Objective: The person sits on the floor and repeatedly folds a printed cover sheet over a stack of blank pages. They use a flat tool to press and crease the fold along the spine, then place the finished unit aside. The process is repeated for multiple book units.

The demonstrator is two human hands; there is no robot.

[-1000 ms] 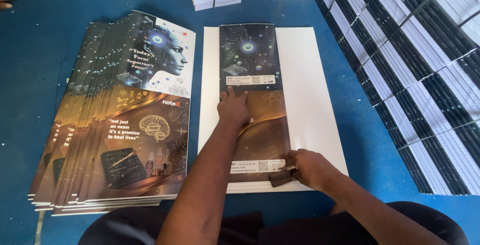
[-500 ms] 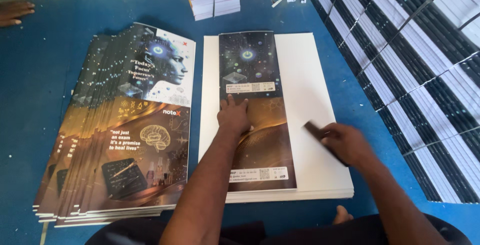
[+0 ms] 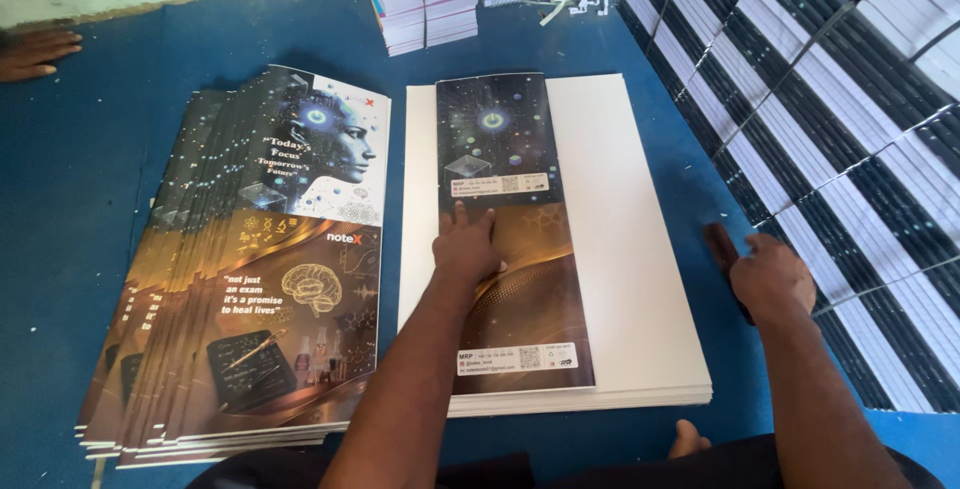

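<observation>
On a blue floor, the left hand [image 3: 466, 247] presses flat and open on a folded printed cover [image 3: 510, 239] lying along the left half of a white sheet stack [image 3: 625, 249], while the right hand [image 3: 770, 279], off the stack's right edge, grips a dark flat tool [image 3: 722, 249].

Open blue floor [image 3: 80, 169] left; book rows [image 3: 840, 149] wall the right.
</observation>
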